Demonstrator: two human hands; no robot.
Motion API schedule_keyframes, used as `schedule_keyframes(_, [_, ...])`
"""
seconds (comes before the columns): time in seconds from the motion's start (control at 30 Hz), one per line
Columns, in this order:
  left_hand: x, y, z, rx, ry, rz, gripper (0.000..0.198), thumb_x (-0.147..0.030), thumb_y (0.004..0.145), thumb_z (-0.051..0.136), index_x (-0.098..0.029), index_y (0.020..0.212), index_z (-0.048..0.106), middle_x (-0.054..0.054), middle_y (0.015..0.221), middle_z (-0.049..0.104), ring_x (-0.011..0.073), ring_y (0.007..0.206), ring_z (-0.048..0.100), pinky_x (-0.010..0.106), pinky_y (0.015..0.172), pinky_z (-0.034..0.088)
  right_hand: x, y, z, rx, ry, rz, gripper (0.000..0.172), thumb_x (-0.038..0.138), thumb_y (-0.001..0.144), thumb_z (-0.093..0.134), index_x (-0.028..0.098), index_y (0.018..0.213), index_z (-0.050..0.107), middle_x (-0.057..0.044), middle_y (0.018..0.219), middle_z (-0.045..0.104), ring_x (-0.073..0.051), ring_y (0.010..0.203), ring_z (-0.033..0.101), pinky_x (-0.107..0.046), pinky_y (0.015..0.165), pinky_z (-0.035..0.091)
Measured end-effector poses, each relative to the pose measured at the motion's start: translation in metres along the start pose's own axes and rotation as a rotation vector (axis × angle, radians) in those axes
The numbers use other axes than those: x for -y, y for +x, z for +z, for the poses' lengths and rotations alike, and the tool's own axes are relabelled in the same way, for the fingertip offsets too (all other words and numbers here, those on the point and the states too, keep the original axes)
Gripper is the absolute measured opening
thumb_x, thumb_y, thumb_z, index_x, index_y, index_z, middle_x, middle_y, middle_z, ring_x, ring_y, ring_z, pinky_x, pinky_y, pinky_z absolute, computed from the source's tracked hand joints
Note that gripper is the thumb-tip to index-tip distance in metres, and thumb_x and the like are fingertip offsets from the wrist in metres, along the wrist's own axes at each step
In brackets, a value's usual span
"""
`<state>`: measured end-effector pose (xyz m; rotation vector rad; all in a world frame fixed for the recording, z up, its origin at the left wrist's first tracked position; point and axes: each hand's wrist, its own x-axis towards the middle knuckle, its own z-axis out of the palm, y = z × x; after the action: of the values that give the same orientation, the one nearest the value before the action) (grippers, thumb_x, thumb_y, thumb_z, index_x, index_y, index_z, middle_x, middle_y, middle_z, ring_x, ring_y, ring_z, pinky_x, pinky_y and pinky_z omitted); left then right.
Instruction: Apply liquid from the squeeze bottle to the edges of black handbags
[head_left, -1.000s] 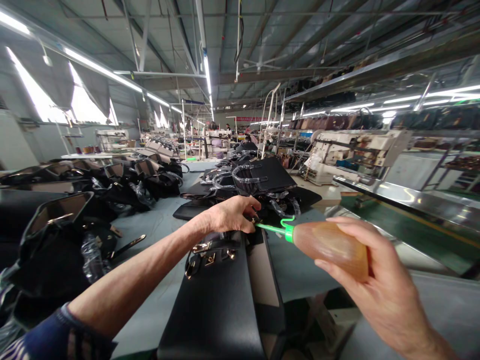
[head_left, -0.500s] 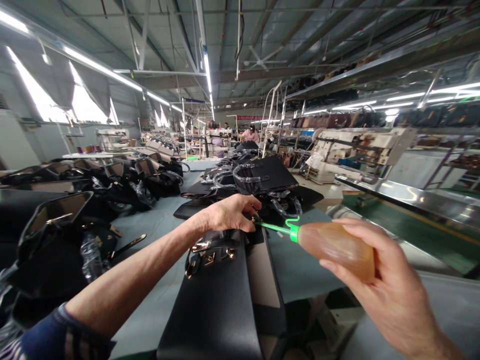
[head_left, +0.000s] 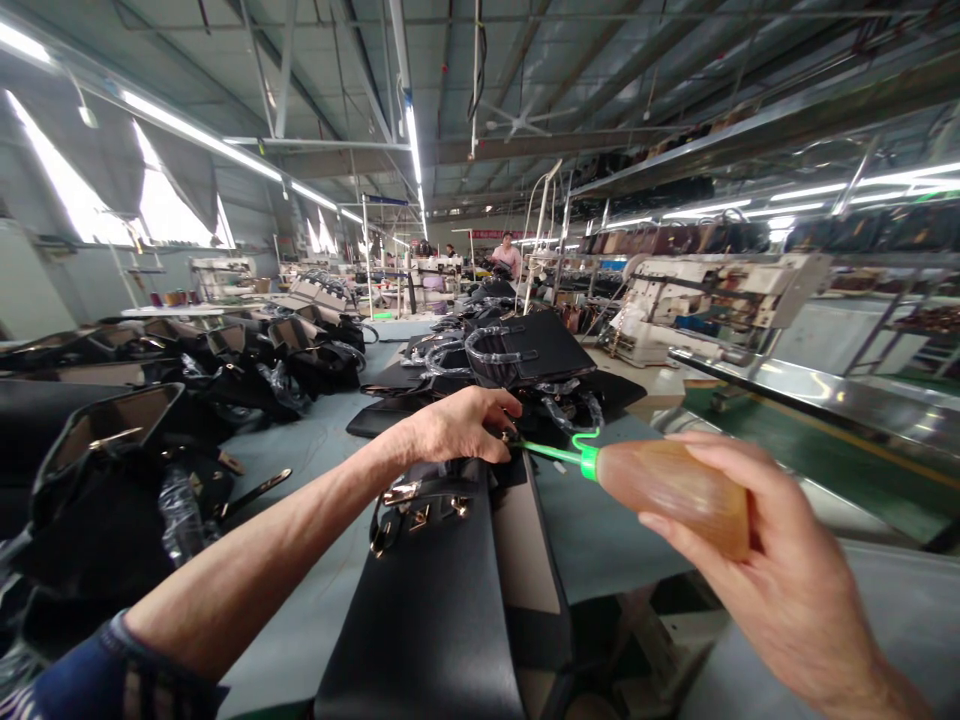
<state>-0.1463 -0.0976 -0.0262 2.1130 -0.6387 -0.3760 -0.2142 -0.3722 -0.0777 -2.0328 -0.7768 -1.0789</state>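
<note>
A black handbag [head_left: 427, 610] with gold buckles and a beige lining lies in front of me. At its far end my left hand [head_left: 469, 425] pinches a small dark part of the bag, mostly hidden by the fingers. My right hand [head_left: 780, 560] is wrapped around a squeeze bottle [head_left: 667, 490] of amber liquid, tipped sideways. The green nozzle [head_left: 551, 453] of the bottle points left, its tip right at the left fingertips. A green cap hook curls above the bottle's neck.
More black bags [head_left: 525, 350] with plastic-wrapped handles are piled just beyond my hands. Several others line the left side of the grey-blue table [head_left: 300, 510]. A sewing machine [head_left: 720, 290] stands at the right, and a person in pink [head_left: 508, 257] is far back.
Both hands and the bottle hold almost the same position, the nozzle tip still at the left fingers. The person in pink in the background now appears more upright.
</note>
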Motion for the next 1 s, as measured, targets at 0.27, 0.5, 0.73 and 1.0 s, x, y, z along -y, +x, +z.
schedule_keyframes(0.27, [-0.001, -0.001, 0.009, -0.102, 0.077, -0.001, 0.057, -0.017, 0.062, 0.064, -0.010, 0.118, 0.054, 0.010, 0.106, 0.066, 0.0203, 0.089, 0.062, 0.026, 0.073, 0.048, 0.024, 0.018, -0.006, 0.065, -0.184, -0.169, 0.038, 0.031, 0.088, 0.059, 0.025, 0.123, 0.046, -0.008, 0.115, 0.055, -0.021, 0.101, 0.057, -0.028, 0.088, 0.047])
schedule_keyframes(0.5, [0.001, 0.000, 0.015, -0.146, 0.180, -0.002, 0.058, -0.020, 0.063, 0.064, -0.011, 0.120, 0.055, 0.010, 0.108, 0.066, 0.0227, 0.092, 0.063, 0.028, 0.074, 0.050, 0.038, 0.032, -0.014, 0.196, -0.221, -0.251, 0.032, 0.036, 0.090, 0.053, 0.025, 0.120, 0.048, -0.007, 0.109, 0.058, -0.022, 0.091, 0.062, -0.030, 0.082, 0.052])
schedule_keyframes(0.73, [0.003, 0.002, 0.016, -0.145, 0.221, 0.023, 0.056, -0.019, 0.063, 0.062, -0.013, 0.118, 0.057, 0.008, 0.105, 0.068, 0.0211, 0.090, 0.064, 0.026, 0.074, 0.050, 0.040, 0.036, -0.019, 0.244, -0.195, -0.193, 0.032, 0.041, 0.088, 0.056, 0.027, 0.117, 0.052, -0.005, 0.107, 0.060, -0.021, 0.087, 0.064, -0.028, 0.084, 0.052])
schedule_keyframes(1.0, [0.005, 0.003, 0.017, -0.147, 0.236, 0.045, 0.054, -0.018, 0.064, 0.063, -0.012, 0.116, 0.057, 0.009, 0.105, 0.067, 0.0208, 0.090, 0.064, 0.026, 0.075, 0.050, 0.038, 0.028, -0.026, 0.271, -0.131, -0.113, 0.039, 0.030, 0.080, 0.068, 0.023, 0.115, 0.054, -0.003, 0.106, 0.060, -0.017, 0.079, 0.060, -0.021, 0.085, 0.049])
